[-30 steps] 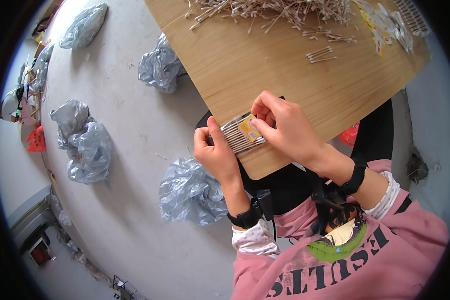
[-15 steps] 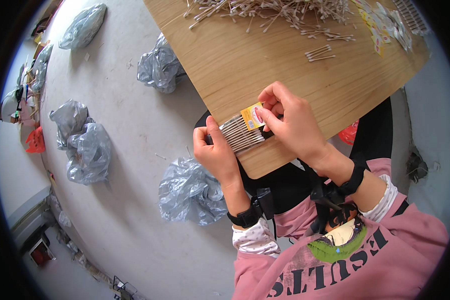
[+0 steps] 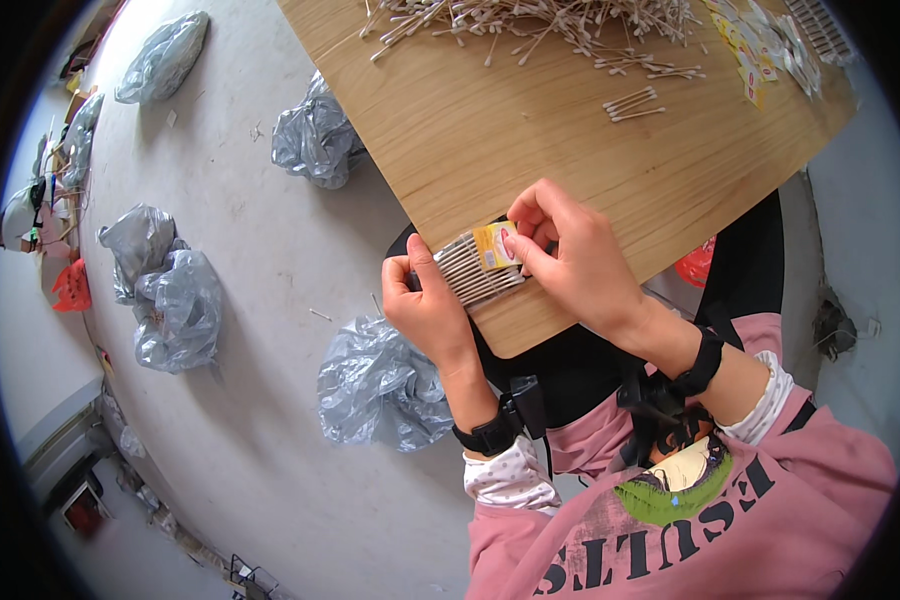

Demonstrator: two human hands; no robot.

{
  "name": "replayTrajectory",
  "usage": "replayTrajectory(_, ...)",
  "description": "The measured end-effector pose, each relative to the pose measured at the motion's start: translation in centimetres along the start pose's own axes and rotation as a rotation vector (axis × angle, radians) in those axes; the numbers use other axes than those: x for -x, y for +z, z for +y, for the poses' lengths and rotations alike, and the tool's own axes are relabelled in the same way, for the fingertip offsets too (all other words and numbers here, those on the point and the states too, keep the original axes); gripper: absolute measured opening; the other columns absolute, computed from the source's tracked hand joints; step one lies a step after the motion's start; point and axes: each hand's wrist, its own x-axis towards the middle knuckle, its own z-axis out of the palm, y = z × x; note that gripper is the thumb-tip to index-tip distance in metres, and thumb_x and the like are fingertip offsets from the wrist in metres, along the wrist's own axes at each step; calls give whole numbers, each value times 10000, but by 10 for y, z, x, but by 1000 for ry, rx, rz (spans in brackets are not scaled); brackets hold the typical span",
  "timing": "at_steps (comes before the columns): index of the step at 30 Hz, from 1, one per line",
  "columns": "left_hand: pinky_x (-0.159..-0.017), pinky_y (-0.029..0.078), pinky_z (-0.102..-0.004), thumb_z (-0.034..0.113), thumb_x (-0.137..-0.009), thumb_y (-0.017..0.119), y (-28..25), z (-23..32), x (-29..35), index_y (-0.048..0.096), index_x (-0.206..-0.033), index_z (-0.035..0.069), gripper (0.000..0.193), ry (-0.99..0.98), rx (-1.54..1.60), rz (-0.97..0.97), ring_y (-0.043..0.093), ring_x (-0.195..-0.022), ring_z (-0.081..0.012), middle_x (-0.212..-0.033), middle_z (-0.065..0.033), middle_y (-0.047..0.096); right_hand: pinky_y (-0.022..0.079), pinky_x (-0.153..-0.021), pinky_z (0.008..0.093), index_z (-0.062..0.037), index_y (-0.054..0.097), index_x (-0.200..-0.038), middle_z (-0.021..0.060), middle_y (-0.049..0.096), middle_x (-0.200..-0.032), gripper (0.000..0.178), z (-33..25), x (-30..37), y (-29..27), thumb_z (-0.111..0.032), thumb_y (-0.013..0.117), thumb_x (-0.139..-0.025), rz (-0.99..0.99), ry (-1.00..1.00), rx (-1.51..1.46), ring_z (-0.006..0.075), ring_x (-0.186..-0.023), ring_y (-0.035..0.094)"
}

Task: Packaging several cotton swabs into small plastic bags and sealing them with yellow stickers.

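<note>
A flat row of cotton swabs [image 3: 475, 278], seemingly in a clear sleeve, lies at the near corner of the wooden table [image 3: 530, 325]. My left hand [image 3: 428, 308] grips its left end, thumb on top and fingers curled beneath. Over the upper right part of the row sits a small yellow and white printed card [image 3: 491, 246]. My right hand [image 3: 578, 262] pinches the card's right edge between thumb and fingers. Its other fingers are curled, and what lies under them is hidden.
A heap of loose cotton swabs [image 3: 570, 25] covers the table's far side, with a few swabs [image 3: 634, 104] apart from it. Yellow cards [image 3: 745, 55] and clear sleeves [image 3: 795, 60] lie far right. Grey plastic bags [image 3: 385, 385] stand on the floor at left.
My right hand has shifted slightly left and down with the card, which now sits flatter and further left over the swabs. The left hand has barely moved.
</note>
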Motion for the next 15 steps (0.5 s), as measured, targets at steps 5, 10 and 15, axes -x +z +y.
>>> replayTrajectory(5,-514,336,-251,299,-1012,614,2,1,0,467,-651,43,466,10,3,12,382,-595,-46,-622,39,473,500,-625,387,19,532,-944,170,637,-833,128,1,3,5,-21,642,-891,-53,26,-35,302,-707,643)
replayTrajectory(10,-509,331,-253,291,-1008,621,3,5,1,449,-643,49,470,-10,5,16,374,-591,-49,-612,39,457,509,-656,430,12,528,-958,187,636,-867,121,-3,1,13,-43,620,-901,-66,-52,64,369,-751,644)
replayTrajectory(15,-510,340,-270,293,-1008,619,1,-1,0,447,-664,31,465,-6,-16,7,378,-592,-67,-620,21,446,516,-655,402,2,547,-963,155,629,-877,122,-5,1,19,-47,638,-898,-78,-88,164,318,-755,651)
